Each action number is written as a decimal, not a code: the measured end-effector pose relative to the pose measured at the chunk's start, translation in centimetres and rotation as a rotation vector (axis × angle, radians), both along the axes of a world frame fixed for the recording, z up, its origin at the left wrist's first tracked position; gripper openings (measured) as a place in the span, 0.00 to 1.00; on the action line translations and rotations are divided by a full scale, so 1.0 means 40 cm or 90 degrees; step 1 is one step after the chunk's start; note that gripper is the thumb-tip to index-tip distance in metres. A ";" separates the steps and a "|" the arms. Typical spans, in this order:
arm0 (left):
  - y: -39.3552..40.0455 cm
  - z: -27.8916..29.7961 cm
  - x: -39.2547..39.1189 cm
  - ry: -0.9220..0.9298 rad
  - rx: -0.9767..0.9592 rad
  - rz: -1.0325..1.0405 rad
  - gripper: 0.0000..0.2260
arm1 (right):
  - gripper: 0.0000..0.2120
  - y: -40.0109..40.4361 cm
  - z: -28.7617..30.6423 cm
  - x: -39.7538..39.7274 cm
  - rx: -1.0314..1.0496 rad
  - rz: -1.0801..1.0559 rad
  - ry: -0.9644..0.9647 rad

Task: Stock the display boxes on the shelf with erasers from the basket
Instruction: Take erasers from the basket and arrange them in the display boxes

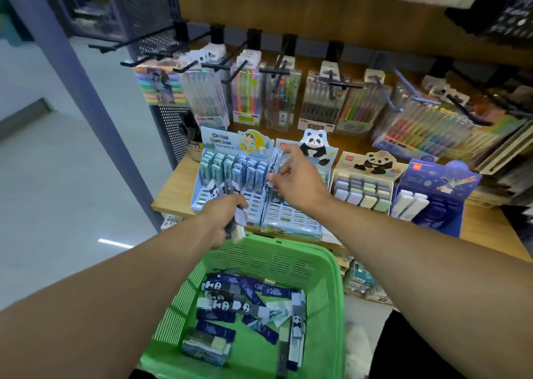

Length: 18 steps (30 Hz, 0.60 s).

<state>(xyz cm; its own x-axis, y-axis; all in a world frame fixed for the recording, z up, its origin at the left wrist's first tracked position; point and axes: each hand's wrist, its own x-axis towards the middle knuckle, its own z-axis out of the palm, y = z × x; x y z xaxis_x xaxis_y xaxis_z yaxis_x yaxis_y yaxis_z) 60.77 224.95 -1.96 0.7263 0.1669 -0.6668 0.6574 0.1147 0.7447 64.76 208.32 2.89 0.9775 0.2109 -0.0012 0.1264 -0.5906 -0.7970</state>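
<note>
while the left hand [227,220] gripped a bundle of erasers [238,228] above the green basket [331,266], my right hand [291,179] pinched one eraser [276,159] over the panda display box [291,220]; i judged it best seated upright, row by row.

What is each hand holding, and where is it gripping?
Left hand grips a bunch of erasers around their middle. Right hand pinches one eraser near its lower end.
</note>
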 end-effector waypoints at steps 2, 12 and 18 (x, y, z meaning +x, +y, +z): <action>0.022 -0.006 0.001 0.007 0.004 0.029 0.02 | 0.27 0.036 -0.012 0.017 -0.056 0.030 -0.046; 0.064 -0.009 0.005 0.021 -0.020 0.011 0.05 | 0.14 0.112 -0.087 0.080 -0.116 0.044 -0.094; 0.070 -0.014 0.012 0.027 -0.023 0.021 0.03 | 0.06 0.129 -0.112 0.073 -0.107 0.050 -0.091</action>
